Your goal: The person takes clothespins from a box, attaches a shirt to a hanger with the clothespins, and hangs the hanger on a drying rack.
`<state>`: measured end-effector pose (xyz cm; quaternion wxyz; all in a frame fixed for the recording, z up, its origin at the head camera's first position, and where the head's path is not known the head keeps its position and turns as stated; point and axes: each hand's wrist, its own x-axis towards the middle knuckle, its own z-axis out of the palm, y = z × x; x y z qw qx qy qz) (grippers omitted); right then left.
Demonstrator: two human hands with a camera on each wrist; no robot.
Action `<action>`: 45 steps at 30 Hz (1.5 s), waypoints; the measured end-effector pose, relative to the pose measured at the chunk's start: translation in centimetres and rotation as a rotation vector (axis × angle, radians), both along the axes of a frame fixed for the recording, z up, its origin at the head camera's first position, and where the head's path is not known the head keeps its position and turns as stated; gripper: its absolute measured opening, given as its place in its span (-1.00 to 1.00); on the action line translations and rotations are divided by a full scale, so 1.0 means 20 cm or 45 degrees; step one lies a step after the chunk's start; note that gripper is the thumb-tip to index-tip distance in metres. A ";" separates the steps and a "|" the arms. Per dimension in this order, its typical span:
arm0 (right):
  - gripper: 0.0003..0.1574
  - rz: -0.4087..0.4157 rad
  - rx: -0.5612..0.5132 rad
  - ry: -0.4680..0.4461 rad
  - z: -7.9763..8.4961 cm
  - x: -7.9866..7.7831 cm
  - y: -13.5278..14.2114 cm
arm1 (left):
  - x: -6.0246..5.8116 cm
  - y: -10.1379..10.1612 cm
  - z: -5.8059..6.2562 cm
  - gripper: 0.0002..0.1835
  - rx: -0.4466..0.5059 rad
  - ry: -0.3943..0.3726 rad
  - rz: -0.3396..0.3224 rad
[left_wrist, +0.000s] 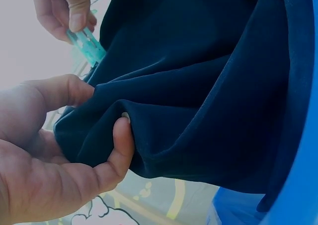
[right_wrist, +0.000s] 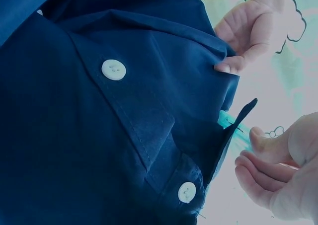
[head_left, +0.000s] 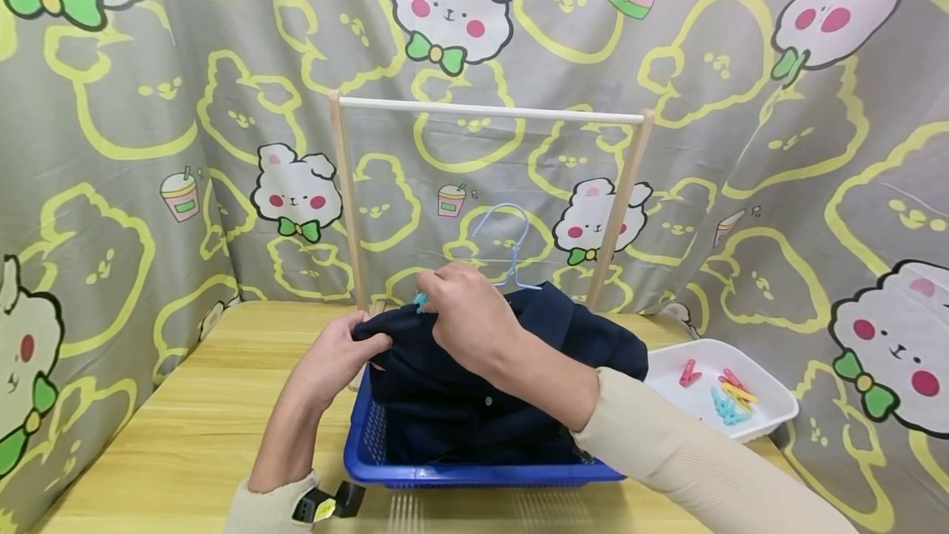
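Observation:
A dark navy shirt (head_left: 437, 402) with white buttons (right_wrist: 114, 69) is bunched over a blue basket (head_left: 482, 475). Its upper part surrounds a light blue hanger (head_left: 515, 250), whose hook sticks up above the collar. My left hand (head_left: 334, 361) grips the cloth at the shirt's left side, thumb and fingers on a fold. My right hand (head_left: 474, 320) pinches a teal clothespin (left_wrist: 87, 46) between thumb and fingers, and the clothespin's tip is at the fabric edge, as the right wrist view shows. In the head view the right hand hides most of that clothespin.
On the right, a white tray (head_left: 778, 406) holds several pink, yellow and teal clothespins (head_left: 730, 406). Behind the basket stands a wooden rack with a white rail (head_left: 489, 110). A patterned curtain (head_left: 282, 48) hangs around the wooden table (head_left: 185, 427).

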<state>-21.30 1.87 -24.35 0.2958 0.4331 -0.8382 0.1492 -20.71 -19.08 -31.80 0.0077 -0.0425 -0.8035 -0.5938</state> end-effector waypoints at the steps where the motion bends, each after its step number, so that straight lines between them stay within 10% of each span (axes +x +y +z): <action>1: -0.68 -0.006 0.004 -0.008 0.00 0.00 0.00 | 0.00 0.00 0.00 -0.81 0.003 0.000 0.002; 45: -0.49 0.003 -0.079 -0.289 -0.03 -0.04 0.01 | 0.00 0.00 -0.01 -0.84 0.039 0.048 -0.019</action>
